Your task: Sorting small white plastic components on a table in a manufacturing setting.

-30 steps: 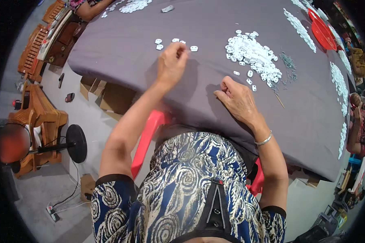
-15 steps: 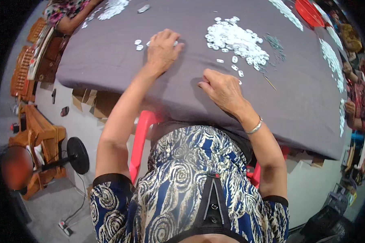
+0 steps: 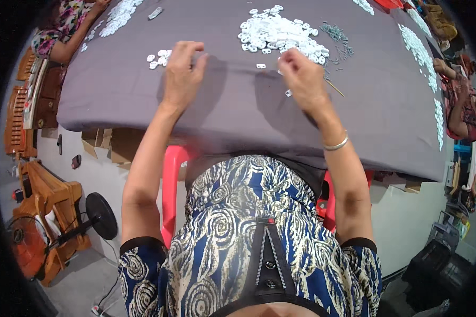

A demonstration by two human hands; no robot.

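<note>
My left hand (image 3: pixel 184 74) is raised over the grey cloth with thumb and fingers apart, and I see nothing held in it. Just beside it sits a small group of white plastic pieces (image 3: pixel 153 58), each oval with two holes. My right hand (image 3: pixel 303 79) is at the near edge of a large heap of the same white pieces (image 3: pixel 275 31), its fingers curled together and slightly blurred; whatever they may hold is hidden. One loose white piece (image 3: pixel 261 66) lies between my hands. Small grey-green screws (image 3: pixel 336 37) are scattered right of the heap, near a thin yellow rod (image 3: pixel 335 88).
The cloth-covered table (image 3: pixel 227 121) has more white pieces (image 3: pixel 120 17) at far left and a long row of them (image 3: pixel 422 58) along the right. Other people's arms (image 3: pixel 71 47) rest at the table's sides. A red chair (image 3: pixel 170 185) surrounds me; a fan (image 3: pixel 26 245) stands at left.
My left hand has lifted off the small white group, uncovering more pieces, its thumb and fingers apart. My right hand has moved forward to the heap's near edge. The whole view has shifted slightly.
</note>
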